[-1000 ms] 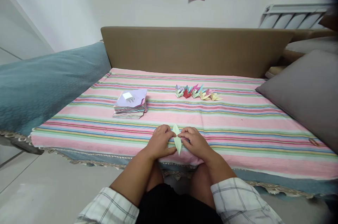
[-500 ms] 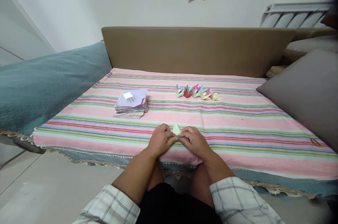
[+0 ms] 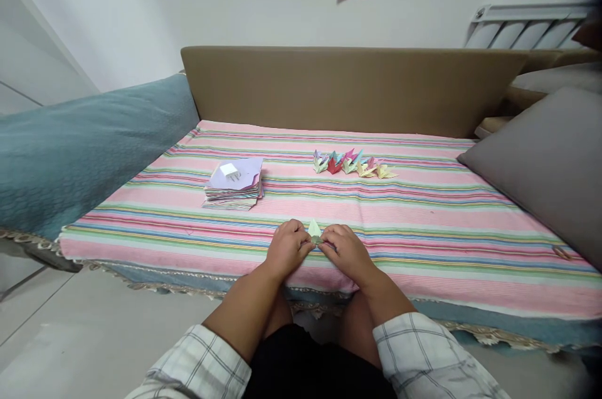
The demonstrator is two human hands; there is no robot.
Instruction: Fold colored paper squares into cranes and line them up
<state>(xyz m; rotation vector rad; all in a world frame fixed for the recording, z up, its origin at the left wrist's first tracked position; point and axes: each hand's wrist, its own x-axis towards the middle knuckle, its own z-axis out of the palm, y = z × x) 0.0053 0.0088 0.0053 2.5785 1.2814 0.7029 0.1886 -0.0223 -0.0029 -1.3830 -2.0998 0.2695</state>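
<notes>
Between my hands is a small piece of pale green folded paper [image 3: 314,229], its pointed tip facing away from me. My left hand [image 3: 289,248] pinches its left side near the bottom, and my right hand [image 3: 345,250] pinches the right side. Fingertips cover parts of the lower folds. Farther back lie several folded paper cranes [image 3: 348,165] in red, green, yellow, pink and blue, set in rows. To the left stands a stack of coloured paper sheets [image 3: 232,195], with a white plug adapter [image 3: 230,170] on top.
Pink striped cloth [image 3: 404,211] covers the seat under everything. A brown backrest [image 3: 348,88] runs behind, a blue armrest [image 3: 103,135] is at left, and a grey cushion [image 3: 550,160] leans at right. A small brown ring-like item [image 3: 562,253] lies near the cushion.
The lower part of the pale green paper shows a little more between my thumbs, which have shifted slightly apart. Both hands keep their pinch; the cranes and stack stay put.
</notes>
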